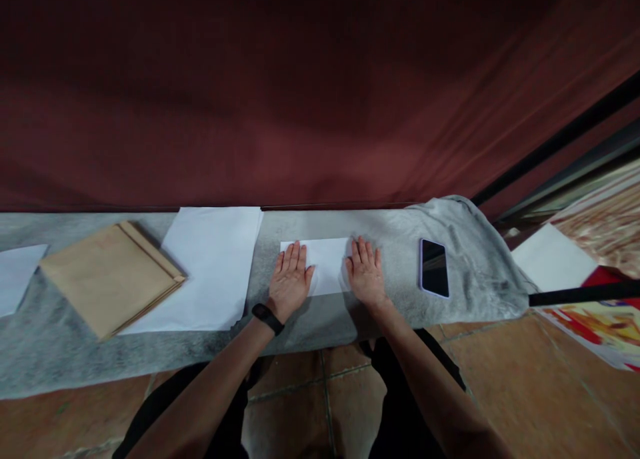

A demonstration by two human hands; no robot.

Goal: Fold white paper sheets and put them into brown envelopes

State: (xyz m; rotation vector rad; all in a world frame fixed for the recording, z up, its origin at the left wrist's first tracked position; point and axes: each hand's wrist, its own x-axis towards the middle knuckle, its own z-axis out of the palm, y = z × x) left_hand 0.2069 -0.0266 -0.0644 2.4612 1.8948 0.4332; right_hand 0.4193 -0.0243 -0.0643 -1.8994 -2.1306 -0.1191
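A small white sheet of paper (pixel 327 267), perhaps folded, lies flat on the grey cloth in front of me. My left hand (pixel 290 279) rests palm down on its left end, fingers together and stretched out. At the opposite end, my right hand (pixel 366 272) lies flat with the thumb and fingers slightly spread, covering the paper's right edge. Neither hand grips anything. Whether the paper has several layers is hidden under the hands. A dark band (pixel 268 318) circles my left wrist.
Left of my hands is a stack of white paper (pixel 215 266), partly under brown envelopes (pixel 115 272). Another white sheet (pixel 17 276) lies farther left. A phone (pixel 434 268) rests at right on the grey cloth (pixel 400 246). A dark red curtain (pixel 320 112) hangs behind.
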